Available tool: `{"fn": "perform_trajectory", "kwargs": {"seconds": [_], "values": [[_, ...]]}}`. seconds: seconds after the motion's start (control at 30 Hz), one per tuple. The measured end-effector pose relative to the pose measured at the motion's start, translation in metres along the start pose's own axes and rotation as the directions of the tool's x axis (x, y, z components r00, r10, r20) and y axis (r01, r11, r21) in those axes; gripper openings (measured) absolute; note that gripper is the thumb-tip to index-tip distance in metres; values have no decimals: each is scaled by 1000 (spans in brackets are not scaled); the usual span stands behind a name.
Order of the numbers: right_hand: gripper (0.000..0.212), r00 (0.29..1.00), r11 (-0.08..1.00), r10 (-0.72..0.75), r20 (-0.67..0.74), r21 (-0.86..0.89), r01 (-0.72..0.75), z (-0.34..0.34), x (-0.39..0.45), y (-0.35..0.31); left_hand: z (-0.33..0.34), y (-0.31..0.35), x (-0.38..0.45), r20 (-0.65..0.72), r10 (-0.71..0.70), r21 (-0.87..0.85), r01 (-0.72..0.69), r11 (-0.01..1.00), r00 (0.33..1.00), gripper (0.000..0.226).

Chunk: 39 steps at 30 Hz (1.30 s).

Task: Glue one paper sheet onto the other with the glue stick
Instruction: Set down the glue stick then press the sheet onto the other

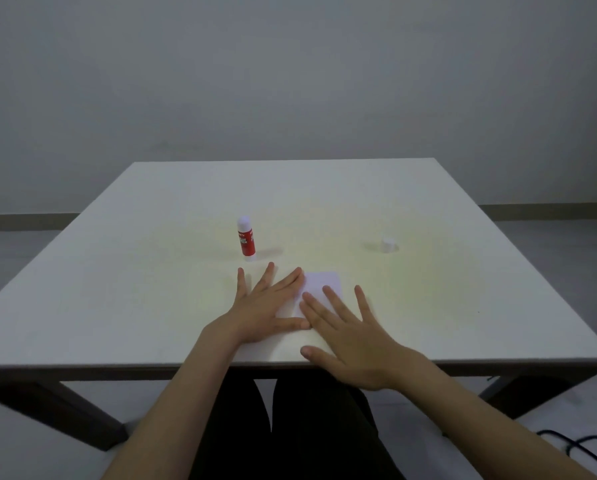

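Note:
A small white paper sheet (321, 285) lies flat on the white table (428, 209), near its front edge. My left hand (260, 303) rests flat on the sheet's left part, fingers spread. My right hand (349, 336) lies flat on its lower right part, fingers spread too. Both hands cover much of the paper, so I cannot tell whether one sheet or two lie there. A red glue stick (246, 240) stands upright just beyond my left hand, with its white top showing. A small white cap (388, 244) sits apart on the table to the right.
The table's front edge runs just under my wrists. A dark cable (581, 445) lies on the floor at the lower right. A plain wall stands behind the table.

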State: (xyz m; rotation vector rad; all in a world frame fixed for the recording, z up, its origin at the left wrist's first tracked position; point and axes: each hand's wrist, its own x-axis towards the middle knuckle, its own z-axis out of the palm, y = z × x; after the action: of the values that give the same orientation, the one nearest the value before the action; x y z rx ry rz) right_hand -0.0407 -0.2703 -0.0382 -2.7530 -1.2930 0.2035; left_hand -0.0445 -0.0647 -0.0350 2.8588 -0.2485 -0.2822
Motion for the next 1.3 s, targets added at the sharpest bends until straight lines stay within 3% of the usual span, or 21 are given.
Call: {"fn": "perform_trajectory", "kwargs": {"seconds": [0.07, 0.23, 0.43, 0.6, 0.7, 0.8, 0.9, 0.97, 1.03, 1.1, 1.17, 1.23, 1.3], "values": [[76, 1000, 1000, -1, 15, -27, 1, -2, 0, 9, 0, 1, 0, -3, 2, -14, -2, 1000, 1000, 90], [65, 981, 982, 185, 56, -50, -182, -25, 19, 35, -1, 1, -1, 6, 4, -20, -4, 1000, 1000, 90], [79, 998, 999, -38, 43, -30, 39, -4, -4, 12, 0, 0, -2, 10, 10, -21, -9, 1000, 1000, 89], [65, 989, 989, 125, 81, -87, -118, -23, 10, 49, -4, 4, -4, 37, -4, -43, 6, 999, 999, 89], [66, 983, 981, 172, 64, -99, -165, -24, 21, 59, -6, 4, -5, 58, -11, -46, 14, 999, 998, 91], [73, 955, 957, 279, -102, -50, -285, -23, 24, 67, -9, 6, -4, 80, -8, -52, 12, 999, 997, 92], [60, 875, 940, 334, -351, 56, -336, -25, 25, 78, -10, 4, -6, 65, 5, -106, 2, 994, 998, 88], [51, 800, 916, 396, -451, 137, -377, -28, 28, 86, -11, 1, -8, 5, 13, -281, -11, 960, 1000, 77], [49, 732, 871, 476, -487, 146, -470, -29, 34, 93, -14, -2, -12, -147, -23, -541, -61, 839, 989, 62], [48, 698, 828, 542, -468, 153, -540, -30, 40, 100, -16, -3, -15, -386, -208, -716, -150, 681, 899, 42], [45, 713, 819, 557, -426, 138, -557, -28, 46, 107, -17, -5, -13, -552, -460, -765, -203, 611, 695, 29], [42, 728, 830, 536, -426, 109, -547, -26, 50, 112, -19, -10, -5, -569, -626, -799, -178, 575, 533, 32], [38, 720, 838, 524, -454, 125, -531, -26, 52, 115, -24, -17, 5, -511, -705, -840, -112, 531, 492, 48]]}}
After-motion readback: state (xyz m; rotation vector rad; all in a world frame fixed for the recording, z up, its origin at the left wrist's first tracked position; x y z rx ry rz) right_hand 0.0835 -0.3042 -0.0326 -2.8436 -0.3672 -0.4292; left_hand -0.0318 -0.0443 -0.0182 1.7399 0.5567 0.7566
